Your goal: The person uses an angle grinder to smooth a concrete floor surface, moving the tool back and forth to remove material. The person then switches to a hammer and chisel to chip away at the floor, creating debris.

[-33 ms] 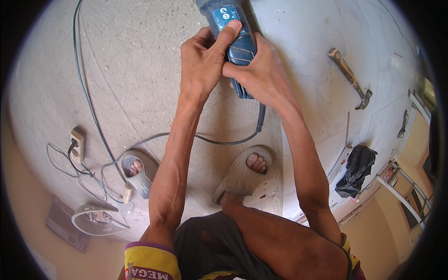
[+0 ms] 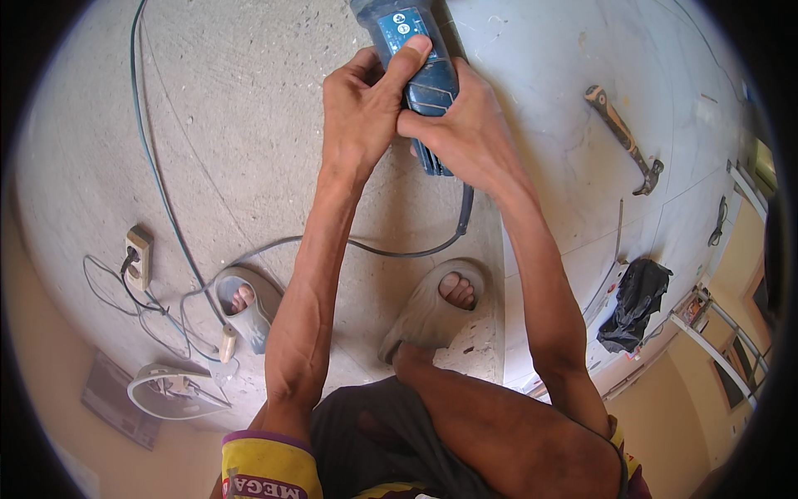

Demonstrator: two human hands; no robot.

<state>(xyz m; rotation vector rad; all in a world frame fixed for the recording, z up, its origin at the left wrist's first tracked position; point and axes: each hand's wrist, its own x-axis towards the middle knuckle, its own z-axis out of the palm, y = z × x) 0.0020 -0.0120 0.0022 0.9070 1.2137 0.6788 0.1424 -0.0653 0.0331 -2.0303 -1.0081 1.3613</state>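
Both of my hands are wrapped round a blue angle grinder [image 2: 432,98], held over the seam between rough concrete and pale tile. My left hand [image 2: 359,112] grips its left side, thumb laid along the top of the body. Around the rear of the body on the right closes my right hand [image 2: 467,133], its thumb across the casing. The grinder's dark front end runs out at the top edge, so its disc, if any, is hidden. A black cord [image 2: 399,253] leaves the rear and curves left past my feet.
On the tiles [image 2: 549,100] to the right lie a claw hammer [image 2: 617,129] and a black plastic bag [image 2: 635,309]. Metal rails [image 2: 721,358] stand at the far right. Left, a socket block [image 2: 140,256] sits among tangled cables, near a grey container [image 2: 137,399].
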